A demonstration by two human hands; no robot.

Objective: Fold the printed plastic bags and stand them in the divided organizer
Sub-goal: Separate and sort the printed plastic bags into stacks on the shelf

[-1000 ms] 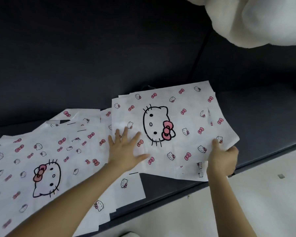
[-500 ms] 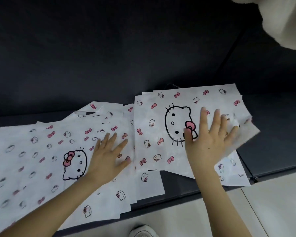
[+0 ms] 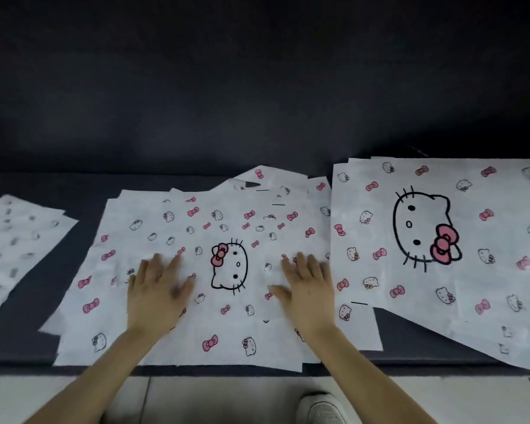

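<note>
A stack of white plastic bags printed with cat faces and pink bows [image 3: 227, 325] lies flat in the middle of a dark seat. My left hand [image 3: 158, 289] presses flat on its left half, fingers straight. My right hand [image 3: 308, 286] presses flat on its right half, on the other side of the big cat face. A second stack of the same bags [image 3: 441, 240] lies to the right, overlapping the middle stack's edge. A third pile [image 3: 16, 246] lies at the far left. No organizer is in view.
The bags lie on a dark sofa seat [image 3: 43, 301] with a dark backrest [image 3: 257, 87] behind. Below the seat's front edge is a pale tiled floor [image 3: 227, 399], where a white shoe [image 3: 322, 408] shows.
My right hand has left the right-hand stack and now lies flat on the middle stack beside my left hand. The view has swung left, so the middle stack is centred.
</note>
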